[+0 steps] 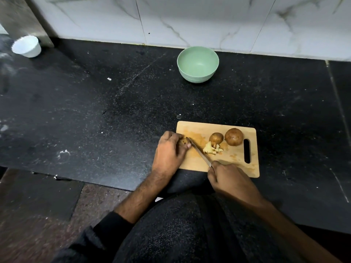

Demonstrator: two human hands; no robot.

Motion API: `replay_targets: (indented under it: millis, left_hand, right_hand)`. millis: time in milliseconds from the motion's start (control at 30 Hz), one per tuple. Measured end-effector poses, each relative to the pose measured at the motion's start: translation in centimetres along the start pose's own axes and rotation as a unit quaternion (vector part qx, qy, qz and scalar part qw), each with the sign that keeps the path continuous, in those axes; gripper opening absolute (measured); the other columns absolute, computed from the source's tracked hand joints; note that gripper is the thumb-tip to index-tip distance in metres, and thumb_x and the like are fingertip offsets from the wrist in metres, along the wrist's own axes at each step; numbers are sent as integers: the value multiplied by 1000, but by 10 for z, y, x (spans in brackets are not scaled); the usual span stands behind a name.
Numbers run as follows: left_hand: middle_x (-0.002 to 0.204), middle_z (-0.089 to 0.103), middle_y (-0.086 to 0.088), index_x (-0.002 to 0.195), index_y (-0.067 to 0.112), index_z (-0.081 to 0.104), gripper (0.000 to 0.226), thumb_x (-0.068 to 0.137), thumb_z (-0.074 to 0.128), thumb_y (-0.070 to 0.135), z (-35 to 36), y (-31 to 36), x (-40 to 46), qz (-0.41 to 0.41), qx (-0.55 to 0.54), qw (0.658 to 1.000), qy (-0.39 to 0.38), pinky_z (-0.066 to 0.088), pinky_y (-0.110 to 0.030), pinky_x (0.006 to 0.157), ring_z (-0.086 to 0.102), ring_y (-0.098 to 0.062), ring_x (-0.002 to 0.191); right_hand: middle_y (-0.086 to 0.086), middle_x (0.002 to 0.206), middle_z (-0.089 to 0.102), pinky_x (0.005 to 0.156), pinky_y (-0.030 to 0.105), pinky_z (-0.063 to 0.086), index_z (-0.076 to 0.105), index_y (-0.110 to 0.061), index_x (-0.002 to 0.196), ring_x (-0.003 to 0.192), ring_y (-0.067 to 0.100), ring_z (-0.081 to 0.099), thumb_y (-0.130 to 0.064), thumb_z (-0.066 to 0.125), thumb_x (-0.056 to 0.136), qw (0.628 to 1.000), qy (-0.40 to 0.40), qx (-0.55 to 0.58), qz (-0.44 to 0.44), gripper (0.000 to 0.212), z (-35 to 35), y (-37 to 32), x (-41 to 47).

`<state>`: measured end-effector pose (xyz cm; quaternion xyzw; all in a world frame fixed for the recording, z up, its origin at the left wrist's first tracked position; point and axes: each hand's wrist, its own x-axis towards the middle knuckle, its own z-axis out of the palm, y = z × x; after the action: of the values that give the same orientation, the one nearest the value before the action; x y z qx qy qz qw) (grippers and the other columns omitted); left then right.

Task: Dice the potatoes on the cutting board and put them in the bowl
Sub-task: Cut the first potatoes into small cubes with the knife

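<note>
1. Right hand point(230, 179), at the near edge of the rectangular pale wooden cutting board point(237, 168): fingers closed around the handle of a steel-bladed kitchen knife point(199, 153), whose blade runs diagonally toward the board's far left corner.
2. Left hand point(171, 150), at the board's left edge: fingers curled down, pinning a brown-skinned potato piece point(183, 142) against the wood, with the blade tip just beside the fingertips. The step in hand appears to be dicing this piece.
3. Next move, as a judgement: a downward cut close to the holding fingertips, which calls for them to be tucked back and the piece held steady.
4. Board centre: a small heap of pale diced potato point(211, 149), not yet transferred. Just beyond it lie a small brown potato point(216, 138) and, toward the slotted handle end, a larger round brown potato point(234, 137), both apparently uncut.
5. Beyond the board, near the worktop's back edge: a round pale green bowl point(198, 76), upright and empty.
6. Far left corner of the black speckled stone worktop point(95, 111): a small white cup point(26, 46), its contents not discernible.
</note>
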<state>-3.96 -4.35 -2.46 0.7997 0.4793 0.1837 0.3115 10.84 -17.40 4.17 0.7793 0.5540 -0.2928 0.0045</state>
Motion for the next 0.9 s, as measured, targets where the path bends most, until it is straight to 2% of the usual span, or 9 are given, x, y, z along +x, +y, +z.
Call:
replay_targets:
  millis: [67, 300, 367, 533, 733, 900]
  left_hand:
    - [107, 56, 3, 118, 14, 67, 34, 92, 70, 37, 0, 0, 1, -2, 7, 1000, 1, 55, -36, 89, 58, -14, 98]
    - [100, 67, 5, 108, 17, 74, 23, 87, 77, 28, -6, 6, 2, -14, 2, 1000, 17, 56, -30, 83, 62, -10, 88]
    - [96, 69, 6, 101, 17, 75, 20, 84, 81, 24, -6, 3, 2, -29, -25, 999, 24, 55, -27, 83, 63, -8, 86]
    - [85, 67, 8, 84, 18, 71, 17, 77, 87, 19, -6, 0, 1, -49, -87, 994, 40, 43, -6, 72, 62, -4, 79]
    - [89, 67, 6, 79, 17, 65, 22, 76, 87, 19, -1, -6, 1, -33, -79, 996, 40, 50, -21, 77, 63, -9, 84]
    - [90, 61, 6, 87, 17, 65, 19, 81, 83, 20, -2, -4, 3, -11, -49, 999, 21, 48, -23, 74, 58, -10, 81]
  right_hand:
    - [-5, 81, 49, 69, 28, 38, 59, -16, 114, 75, 15, 49, -34, 38, 104, 1000, 2, 4, -2, 30, 1, -2, 2]
    - [-7, 84, 50, 72, 26, 36, 58, -15, 116, 76, 12, 48, -32, 37, 104, 1000, -7, 19, -3, 30, 3, -3, 5]
    - [-7, 86, 50, 72, 25, 36, 58, -16, 116, 77, 11, 49, -32, 37, 105, 1000, -13, 17, -4, 29, 2, -3, 5]
    - [-6, 85, 49, 71, 26, 35, 57, -16, 114, 76, 12, 47, -32, 37, 105, 1000, -10, 9, -6, 28, 1, -3, 5]
    - [-5, 84, 51, 70, 27, 39, 57, -15, 115, 75, 13, 49, -32, 36, 105, 1000, -11, 6, -25, 29, 0, -8, 5]
    - [-3, 84, 52, 72, 29, 43, 56, -14, 114, 85, 19, 63, -30, 36, 105, 999, -17, -2, -31, 28, -4, -11, 2]
